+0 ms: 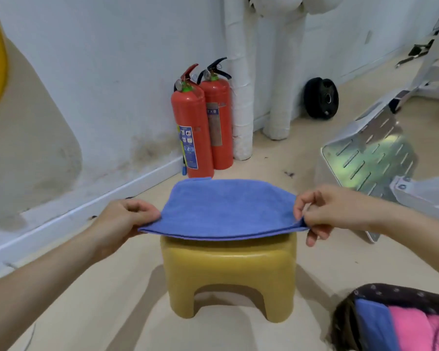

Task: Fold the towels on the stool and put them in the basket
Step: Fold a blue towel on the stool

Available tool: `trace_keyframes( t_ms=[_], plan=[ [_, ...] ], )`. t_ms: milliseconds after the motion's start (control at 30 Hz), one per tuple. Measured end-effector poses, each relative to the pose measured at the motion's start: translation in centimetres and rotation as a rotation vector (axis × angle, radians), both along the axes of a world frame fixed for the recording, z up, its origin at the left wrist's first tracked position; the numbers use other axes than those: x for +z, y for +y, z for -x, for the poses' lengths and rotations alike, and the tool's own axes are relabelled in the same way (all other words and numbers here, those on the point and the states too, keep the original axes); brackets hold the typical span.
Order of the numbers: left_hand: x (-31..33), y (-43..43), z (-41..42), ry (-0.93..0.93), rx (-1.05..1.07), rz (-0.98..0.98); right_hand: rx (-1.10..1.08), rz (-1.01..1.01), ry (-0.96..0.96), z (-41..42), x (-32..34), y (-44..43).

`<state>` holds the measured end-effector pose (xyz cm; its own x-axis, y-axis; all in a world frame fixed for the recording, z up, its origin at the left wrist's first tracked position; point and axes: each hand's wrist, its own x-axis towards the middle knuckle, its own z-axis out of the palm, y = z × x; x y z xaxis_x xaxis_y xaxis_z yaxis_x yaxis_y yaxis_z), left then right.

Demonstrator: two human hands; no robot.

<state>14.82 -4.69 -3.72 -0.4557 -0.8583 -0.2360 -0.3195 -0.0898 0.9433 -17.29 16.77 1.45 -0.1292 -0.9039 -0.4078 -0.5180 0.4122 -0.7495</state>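
Note:
A blue towel [226, 206], folded in two layers, lies across the top of the yellow plastic stool [228, 272] in the middle of the view. My left hand [122, 221] pinches the towel's near left corner. My right hand [325, 211] pinches the near right corner between thumb and fingers, lifting the near edge slightly off the stool. At the bottom right stands a dark basket [401, 295] that holds a folded blue towel [373, 323] and a pink towel [416, 330].
Two red fire extinguishers [200, 122] stand against the white wall behind the stool, beside wrapped white pipes [241, 102]. A metal step ladder [375, 155] lies at the right. A black wheel [321, 98] leans on the far wall. The floor is beige.

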Motion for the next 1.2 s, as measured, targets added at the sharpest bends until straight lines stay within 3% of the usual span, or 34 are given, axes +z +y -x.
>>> trace_keyframes(
  t_ms=[67, 167, 567, 767, 933, 1200],
  plan=[
    [-1.8, 0.3, -0.8, -0.171, -0.074, 0.001, 0.123, -0.164, 0.055, -1.1, -2.1, 0.1],
    [-2.4, 0.4, -1.4, -0.230, -0.149, -0.018, 0.208, -0.279, 0.106, -1.6, -3.6, 0.3],
    [-1.9, 1.0, -2.3, -0.475, -0.445, -0.049, 0.182, -0.390, -0.037, -1.8, -6.6, 0.6],
    [-2.3, 0.8, -2.3, -0.482, -0.477, -0.067, 0.023, -0.344, -0.202, -1.2, -7.3, 1.1],
    [-2.6, 0.7, -2.7, -0.482, -0.494, -0.090, -0.054, -0.264, -0.211, -1.2, -9.2, 1.2],
    [0.1, 0.3, -3.2, -0.295, -0.517, -0.375, 0.043, -0.320, -0.315, 0.8, -5.7, 1.1]
  ],
)
